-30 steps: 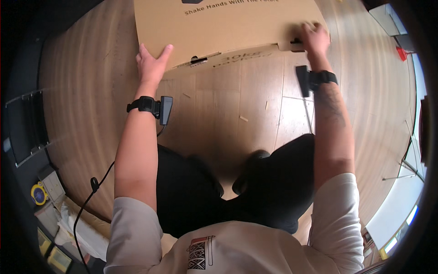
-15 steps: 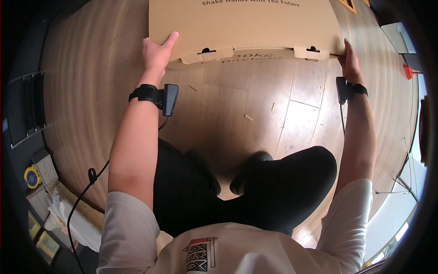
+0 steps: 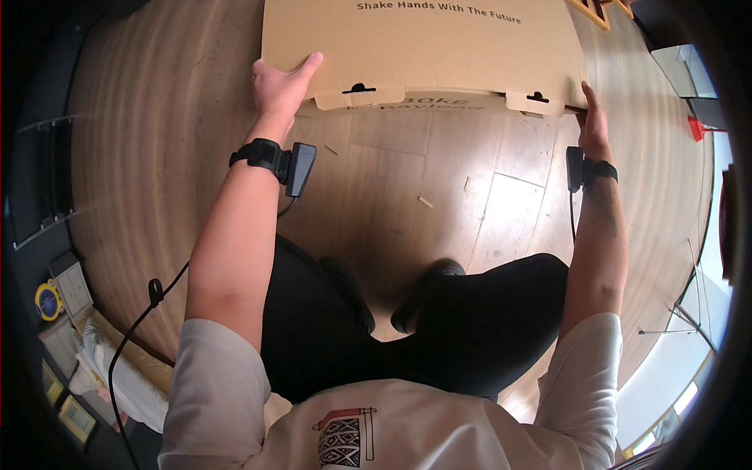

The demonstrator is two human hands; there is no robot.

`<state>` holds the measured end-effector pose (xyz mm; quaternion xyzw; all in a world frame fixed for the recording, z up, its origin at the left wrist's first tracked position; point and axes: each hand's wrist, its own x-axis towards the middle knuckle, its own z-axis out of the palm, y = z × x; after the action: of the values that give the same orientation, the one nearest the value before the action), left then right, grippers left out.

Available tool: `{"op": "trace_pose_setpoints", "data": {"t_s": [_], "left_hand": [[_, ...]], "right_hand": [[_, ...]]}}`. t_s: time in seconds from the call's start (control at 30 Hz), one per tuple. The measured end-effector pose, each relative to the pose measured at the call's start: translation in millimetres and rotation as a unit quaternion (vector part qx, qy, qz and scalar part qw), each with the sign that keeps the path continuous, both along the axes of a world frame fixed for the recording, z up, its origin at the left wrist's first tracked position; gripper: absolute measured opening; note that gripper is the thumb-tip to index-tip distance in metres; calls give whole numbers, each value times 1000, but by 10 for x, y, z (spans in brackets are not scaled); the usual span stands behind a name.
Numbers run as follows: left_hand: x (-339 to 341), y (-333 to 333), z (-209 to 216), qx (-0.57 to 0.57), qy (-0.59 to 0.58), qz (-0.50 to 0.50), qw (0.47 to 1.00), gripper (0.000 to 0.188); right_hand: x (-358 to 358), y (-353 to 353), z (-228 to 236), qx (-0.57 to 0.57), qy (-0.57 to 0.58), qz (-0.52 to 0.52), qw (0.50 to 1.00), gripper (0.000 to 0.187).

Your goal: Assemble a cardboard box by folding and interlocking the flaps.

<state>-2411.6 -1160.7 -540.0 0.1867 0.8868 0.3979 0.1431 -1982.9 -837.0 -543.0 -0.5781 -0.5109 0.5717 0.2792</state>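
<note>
A large brown cardboard box (image 3: 431, 55) with printed lettering spans the top of the view, its far part cut off by the frame. My left hand (image 3: 282, 84) grips its near left corner, the thumb lying on the top face and the other fingers mostly hidden behind the edge. At the near right corner, my right hand (image 3: 594, 121) holds the side, fingers pointing away and partly hidden. Two tucked tabs (image 3: 359, 97) with dark slots show along the near edge. Each wrist carries a black strap with a small dark device (image 3: 301, 170).
Small pale scraps (image 3: 425, 201) lie on the wooden floor (image 3: 376, 172) between the box and my bent legs (image 3: 486, 321). A black cable (image 3: 129, 333) trails past my left arm. A red object (image 3: 696, 129) stands far right, and a yellow round item (image 3: 48, 300) far left.
The box's left edge and my left hand have shifted slightly right in view. My right hand has moved a little left and nearer, still at the box's corner.
</note>
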Motion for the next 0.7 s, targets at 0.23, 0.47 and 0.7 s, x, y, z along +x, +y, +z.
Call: {"op": "trace_pose_setpoints", "data": {"t_s": [0.23, 0.47, 0.7], "left_hand": [[-35, -36, 2, 18, 39, -6, 999, 88], [-50, 8, 29, -59, 29, 8, 998, 86], [38, 71, 88, -89, 59, 35, 994, 82]], "right_hand": [[30, 34, -116, -30, 38, -23, 999, 53], [106, 75, -206, -26, 97, -24, 995, 45], [227, -168, -49, -44, 153, -61, 985, 26]]}}
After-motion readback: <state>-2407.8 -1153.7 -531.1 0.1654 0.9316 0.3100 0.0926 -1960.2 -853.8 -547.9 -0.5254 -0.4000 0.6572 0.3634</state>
